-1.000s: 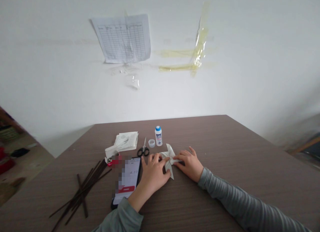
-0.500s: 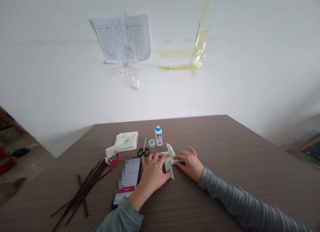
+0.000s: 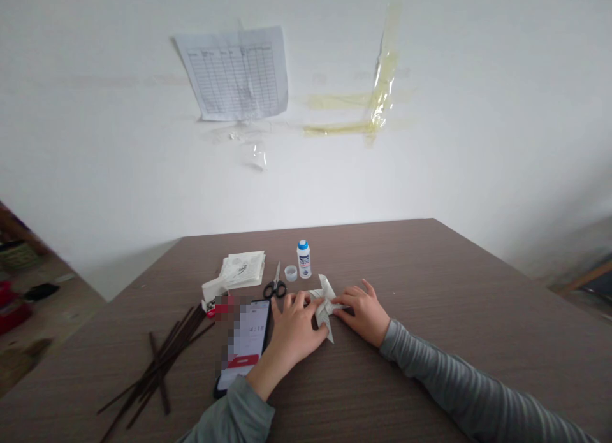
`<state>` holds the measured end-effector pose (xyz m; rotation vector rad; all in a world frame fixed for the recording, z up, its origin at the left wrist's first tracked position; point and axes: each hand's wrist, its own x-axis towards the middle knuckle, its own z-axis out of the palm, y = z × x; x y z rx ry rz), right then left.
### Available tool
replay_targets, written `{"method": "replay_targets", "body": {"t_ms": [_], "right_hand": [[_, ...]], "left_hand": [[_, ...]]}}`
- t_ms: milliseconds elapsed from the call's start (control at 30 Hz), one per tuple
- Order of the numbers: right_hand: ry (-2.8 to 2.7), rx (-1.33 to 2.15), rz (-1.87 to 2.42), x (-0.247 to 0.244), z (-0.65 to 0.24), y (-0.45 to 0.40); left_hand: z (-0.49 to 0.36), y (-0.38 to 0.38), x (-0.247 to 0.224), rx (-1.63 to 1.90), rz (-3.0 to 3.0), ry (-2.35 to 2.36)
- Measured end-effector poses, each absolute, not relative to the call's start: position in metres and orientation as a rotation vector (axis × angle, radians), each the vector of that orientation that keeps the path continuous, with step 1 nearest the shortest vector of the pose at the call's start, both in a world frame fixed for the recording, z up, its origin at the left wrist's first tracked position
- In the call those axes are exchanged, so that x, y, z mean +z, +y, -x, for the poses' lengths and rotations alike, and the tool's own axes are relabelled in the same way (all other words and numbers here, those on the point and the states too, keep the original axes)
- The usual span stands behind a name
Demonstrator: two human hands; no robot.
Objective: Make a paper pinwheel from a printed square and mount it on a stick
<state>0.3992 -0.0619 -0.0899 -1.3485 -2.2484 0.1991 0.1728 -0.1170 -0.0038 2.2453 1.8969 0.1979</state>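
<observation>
A folded paper pinwheel shape (image 3: 325,309) with pointed arms lies on the brown table, printed in pale grey. My left hand (image 3: 297,325) rests over its left side, fingers spread, with the thumb and fingertips touching the paper. From the right, my right hand (image 3: 364,312) pinches the right arm of the shape between thumb and index finger; its little finger sticks up. Behind the paper stands a white bottle with a blue cap (image 3: 304,259), beside a small clear cup (image 3: 291,273). Black-handled scissors (image 3: 275,289) lie just left of the cup.
A phone (image 3: 246,347) lies left of my left forearm. Dark thin sticks (image 3: 160,370) are piled at the left. A small open box (image 3: 215,296) and a stack of paper squares (image 3: 243,269) sit behind them. The wall stands at the table's back edge (image 3: 306,229).
</observation>
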Motion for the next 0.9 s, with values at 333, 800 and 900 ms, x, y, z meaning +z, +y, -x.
{"method": "replay_targets", "body": {"t_ms": [333, 800, 900], "right_hand": [[-2.248, 0.218, 1.362, -0.086, -0.399, -0.063], [-2.238, 0.217, 1.395, -0.083, -0.398, -0.064], [-2.243, 0.214, 1.386, -0.085, -0.399, -0.063]], "left_hand": [[-0.174, -0.118, -0.008, 0.24, -2.266, 1.922], [-0.175, -0.119, -0.004, 0.204, -2.269, 1.892], [-0.174, -0.116, -0.004, 0.153, -2.27, 1.898]]}}
